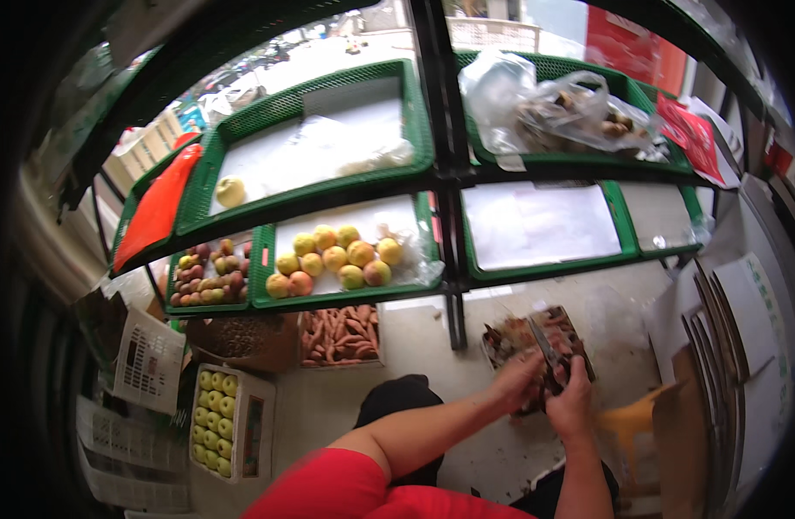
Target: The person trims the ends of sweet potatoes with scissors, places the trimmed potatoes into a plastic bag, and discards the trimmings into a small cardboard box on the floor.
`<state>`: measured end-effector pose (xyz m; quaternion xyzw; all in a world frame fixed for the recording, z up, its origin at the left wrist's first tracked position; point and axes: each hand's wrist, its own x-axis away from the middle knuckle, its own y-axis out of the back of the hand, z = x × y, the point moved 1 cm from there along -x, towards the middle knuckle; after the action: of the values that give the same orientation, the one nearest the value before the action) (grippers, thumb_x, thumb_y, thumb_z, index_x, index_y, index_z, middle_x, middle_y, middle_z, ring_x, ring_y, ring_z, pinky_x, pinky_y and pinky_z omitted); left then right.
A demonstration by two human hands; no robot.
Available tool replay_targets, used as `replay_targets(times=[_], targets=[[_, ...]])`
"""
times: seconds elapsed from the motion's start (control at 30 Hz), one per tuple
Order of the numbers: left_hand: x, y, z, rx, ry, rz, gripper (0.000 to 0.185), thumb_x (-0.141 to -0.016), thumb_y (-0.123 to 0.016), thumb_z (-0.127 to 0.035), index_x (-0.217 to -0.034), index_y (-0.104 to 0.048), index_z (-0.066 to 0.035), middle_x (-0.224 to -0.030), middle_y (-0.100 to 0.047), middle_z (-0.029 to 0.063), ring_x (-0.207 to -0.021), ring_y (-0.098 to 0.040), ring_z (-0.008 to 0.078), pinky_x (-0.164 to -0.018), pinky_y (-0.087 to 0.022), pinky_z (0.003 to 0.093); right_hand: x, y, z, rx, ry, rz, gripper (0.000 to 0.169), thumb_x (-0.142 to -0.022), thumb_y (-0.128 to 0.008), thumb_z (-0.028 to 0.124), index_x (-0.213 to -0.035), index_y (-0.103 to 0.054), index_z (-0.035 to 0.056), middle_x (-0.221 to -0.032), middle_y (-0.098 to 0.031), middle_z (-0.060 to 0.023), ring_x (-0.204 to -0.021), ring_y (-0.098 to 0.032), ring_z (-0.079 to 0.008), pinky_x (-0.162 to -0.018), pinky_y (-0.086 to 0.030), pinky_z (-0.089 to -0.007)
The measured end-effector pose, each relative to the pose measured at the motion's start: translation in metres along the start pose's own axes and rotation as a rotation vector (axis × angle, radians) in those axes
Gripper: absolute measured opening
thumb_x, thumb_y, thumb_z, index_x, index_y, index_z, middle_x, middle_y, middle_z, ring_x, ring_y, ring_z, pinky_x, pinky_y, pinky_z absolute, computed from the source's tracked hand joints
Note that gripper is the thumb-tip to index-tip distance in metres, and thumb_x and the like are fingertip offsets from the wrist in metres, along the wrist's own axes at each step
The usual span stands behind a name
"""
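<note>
My right hand [569, 392] is closed around the dark handle of a long metal-bladed tool [545, 342], perhaps a knife or scissors, which points up and to the left. Close by on its left, my left hand [522, 379] is over a shallow box [575, 324] on the floor; its fingers are bent and blurred, and whether they hold a piece of the produce cannot be told. Reddish-brown produce with dry, stringy bits, of a kind I cannot make out, fills the box. Both forearms reach over my knees.
Ahead stands a black rack with green plastic crates, one holding peaches [334, 259], another plums [209, 285]. Below are a box of sweet potatoes [340, 335] and a white foam box of green apples [214, 415]. Flattened cardboard [754, 337] and a yellow stool [631, 422] are at the right.
</note>
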<state>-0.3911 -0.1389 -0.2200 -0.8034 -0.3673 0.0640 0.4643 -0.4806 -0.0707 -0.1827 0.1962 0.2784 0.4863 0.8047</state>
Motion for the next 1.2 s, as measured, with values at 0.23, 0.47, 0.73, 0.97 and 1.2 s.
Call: replay_targets(times=[0.23, 0.47, 0.73, 0.97, 1.2], targets=[[-0.004, 0.033, -0.089, -0.028, -0.338, -0.296, 0.026, -0.085, -0.058, -0.021, -0.107, -0.05, -0.01, -0.066, -0.049, -0.0003, -0.057, -0.049, 0.0081, -0.048, -0.041, 0.0199, -0.028, 0.039, -0.014, -0.576, -0.259, -0.195, 0.036, -0.07, -0.072, 0.007, -0.097, -0.049, 0.0003, -0.101, -0.057, -0.011, -0.087, -0.054, -0.0155, -0.081, -0.044, -0.0285], [0.005, 0.021, -0.083, -0.016, -0.249, -0.14, 0.053, -0.084, -0.046, -0.053, -0.114, -0.042, -0.01, -0.079, -0.056, 0.0062, -0.071, -0.055, 0.0172, -0.061, -0.043, 0.028, -0.017, 0.06, -0.045, -0.603, -0.372, -0.379, 0.029, -0.071, -0.073, 0.012, -0.087, -0.05, 0.0012, -0.081, -0.057, -0.0034, -0.072, -0.052, -0.0085, -0.066, -0.042, -0.021], [-0.003, 0.051, -0.08, 0.026, -0.395, -0.192, 0.041, -0.083, -0.037, -0.014, -0.124, -0.035, -0.017, -0.118, -0.046, 0.0124, -0.111, -0.043, 0.0314, -0.091, -0.03, 0.0432, -0.016, 0.062, -0.046, -0.612, -0.304, -0.389, 0.026, -0.074, -0.069, 0.015, -0.082, -0.047, 0.0038, -0.074, -0.054, -0.0024, -0.064, -0.047, -0.0074, -0.06, -0.039, -0.0212], [-0.001, 0.039, -0.082, -0.088, -0.38, -0.021, 0.083, -0.073, -0.044, 0.01, -0.136, -0.004, -0.027, -0.122, -0.036, 0.0152, -0.108, -0.047, 0.0306, -0.09, -0.037, 0.041, -0.012, 0.04, -0.035, -0.434, -0.406, -0.176, 0.019, -0.077, -0.064, 0.011, -0.083, -0.048, 0.0017, -0.075, -0.057, -0.0032, -0.067, -0.053, -0.0094, -0.062, -0.043, -0.0218], [0.014, 0.007, -0.043, -0.81, -0.343, 0.185, 0.099, -0.066, -0.046, 0.01, -0.137, 0.013, -0.027, -0.135, -0.014, 0.0208, -0.11, -0.042, 0.0307, -0.087, -0.042, 0.0362, -0.001, 0.014, -0.006, -0.866, -0.519, 0.077, 0.023, -0.078, -0.064, 0.013, -0.088, -0.048, 0.0007, -0.09, -0.059, -0.0091, -0.077, -0.057, -0.0121, -0.068, -0.048, -0.023]])
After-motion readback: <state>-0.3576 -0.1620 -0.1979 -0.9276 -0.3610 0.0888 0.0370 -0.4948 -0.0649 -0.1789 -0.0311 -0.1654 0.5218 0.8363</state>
